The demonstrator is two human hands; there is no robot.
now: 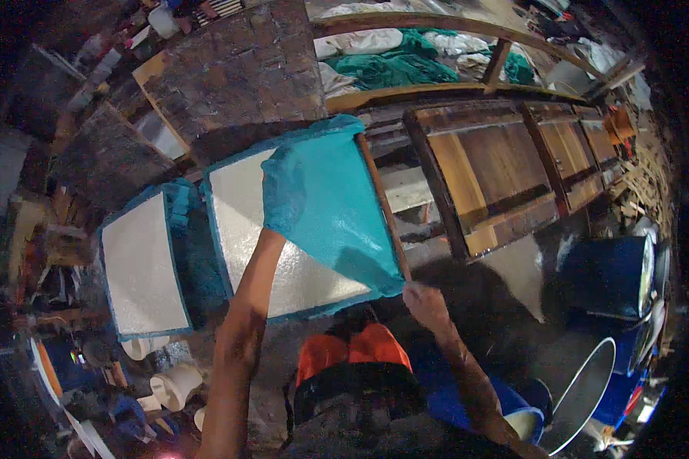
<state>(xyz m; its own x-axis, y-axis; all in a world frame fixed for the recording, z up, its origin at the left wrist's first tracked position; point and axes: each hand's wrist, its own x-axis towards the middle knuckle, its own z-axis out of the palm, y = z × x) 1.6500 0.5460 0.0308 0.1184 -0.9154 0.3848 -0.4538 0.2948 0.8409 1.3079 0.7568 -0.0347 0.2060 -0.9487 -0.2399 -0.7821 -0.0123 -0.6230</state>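
Note:
A teal sheet (333,195) lies over the right part of a pale, wet-looking white panel (241,195) with teal edging. My left forearm reaches up to the sheet's left edge. My left hand (283,191) is covered by the teal material, so its fingers do not show. At the panel's near right corner, my right hand (427,304) is closed round the lower end of a thin reddish-brown strip (383,203), which runs along the sheet's right side. The sheet's near corner comes close to those fingers. Left of this panel sits a second white panel (144,266), also edged in teal.
Brown wooden panels (486,172) lie to the right. Beyond a wooden rail (436,93) are heaped green and white cloths (406,65). Dark textured boards (233,73) stand at the far left. Blue drums (605,275) are at the right, a pale bucket (176,385) at lower left.

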